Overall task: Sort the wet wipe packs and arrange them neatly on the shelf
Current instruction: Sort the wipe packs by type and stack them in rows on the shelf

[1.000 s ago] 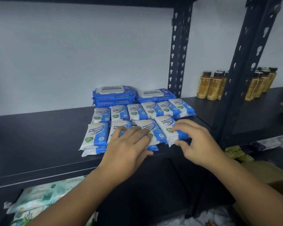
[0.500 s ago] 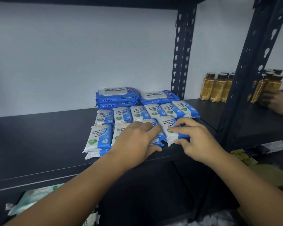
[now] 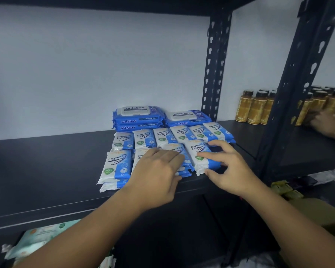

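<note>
**Fingers (image 3: 172, 158) on the front row of packs**

The fingers of the left hand (image 3: 157, 176) lay pressed together and flat across the two middle packs of the front row. The right hand (image 3: 233, 171) had its fingers spread. Its index lay along the top of the front-right pack (image 3: 196, 149) and its thumb met the pack's near edge, so the pack was pinched lengthwise between them. Its other fingers reached past the pack's right side.

All the packs sat at the right end of the black shelf (image 3: 46, 171).

- **Small packs (image 3: 116, 165):** these were white and blue and lay in two rows that touched.
  - The front row showed four across on top, with edges of more packs beneath. It sat close to the shelf's front lip.
  - The back row showed six across.
- **Big packs (image 3: 137, 115):** these were blue and stood behind the small ones, near the wall, in two stacks side by side. The left stack showed two labelled edges under its lid. How many each stack held could not be told.

Beyond the post (image 3: 214, 74), gold bottles (image 3: 257, 108) stood on the next shelf. Three were in front, with more behind, too hidden to count. A blurred other hand (image 3: 329, 122) was beside them. Pale packs (image 3: 37, 236) lay on the level below.
</note>
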{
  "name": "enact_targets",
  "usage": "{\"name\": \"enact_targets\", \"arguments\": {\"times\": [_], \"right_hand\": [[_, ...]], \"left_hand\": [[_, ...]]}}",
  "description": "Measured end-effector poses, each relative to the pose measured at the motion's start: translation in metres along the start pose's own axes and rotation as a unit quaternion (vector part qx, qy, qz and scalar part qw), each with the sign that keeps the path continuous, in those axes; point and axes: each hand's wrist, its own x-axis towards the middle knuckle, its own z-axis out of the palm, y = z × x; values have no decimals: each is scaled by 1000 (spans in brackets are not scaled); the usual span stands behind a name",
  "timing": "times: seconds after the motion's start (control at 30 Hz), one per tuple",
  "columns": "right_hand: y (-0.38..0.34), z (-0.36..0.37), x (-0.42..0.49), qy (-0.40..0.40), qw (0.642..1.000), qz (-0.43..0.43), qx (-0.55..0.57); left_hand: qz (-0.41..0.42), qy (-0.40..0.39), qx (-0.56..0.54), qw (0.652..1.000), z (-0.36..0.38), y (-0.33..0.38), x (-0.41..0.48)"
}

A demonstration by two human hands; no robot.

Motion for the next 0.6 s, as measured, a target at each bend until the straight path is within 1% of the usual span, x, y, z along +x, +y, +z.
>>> {"name": "enact_targets", "arguments": {"times": [0.13,0.23,0.33,0.47,0.6], "right_hand": [[-1,8,1,20,1000,-3,5],[-3,11,-1,30,1000,3,7],[-4,13,-2,42,999,12,13],[-6,17,-3,59,998,35,15],[-20,16,-14,71,996,56,21]], "left_hand": [[-15,22,2,1000,8,-3,-5],[-32,23,9,999,12,1,-3],[-46,12,13,999,12,4,-1],[-41,2,13,999,9,5,-2],[-86,-32,0,996,-10,18,-11]]}}
